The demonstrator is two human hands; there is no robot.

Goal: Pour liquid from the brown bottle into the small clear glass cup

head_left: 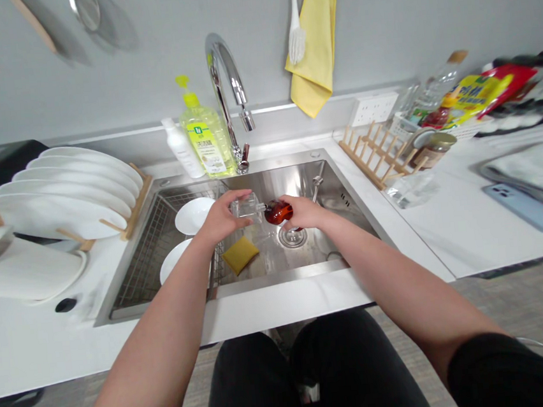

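Note:
Over the sink (pixel 279 284), my left hand (pixel 220 218) is closed around a small clear square glass bottle (pixel 247 207), tipped sideways with its neck to the right. My right hand (pixel 305 212) grips a small rounded bottle of dark amber liquid (pixel 278 212), also lying sideways, its mouth toward the clear bottle's neck. The two necks are close together; whether they touch I cannot tell. Below them in the basin lie a yellow sponge (pixel 240 255) and the round drain (pixel 292 236).
White bowls (pixel 194 216) sit in a wire basket at the basin's left. Behind stand the faucet (pixel 225 61) and a green dish soap bottle (pixel 205 139). Plates fill a wooden rack (pixel 137 200) on the left; a peg rack (pixel 368 162), jars and a blue phone (pixel 528 205) are at right.

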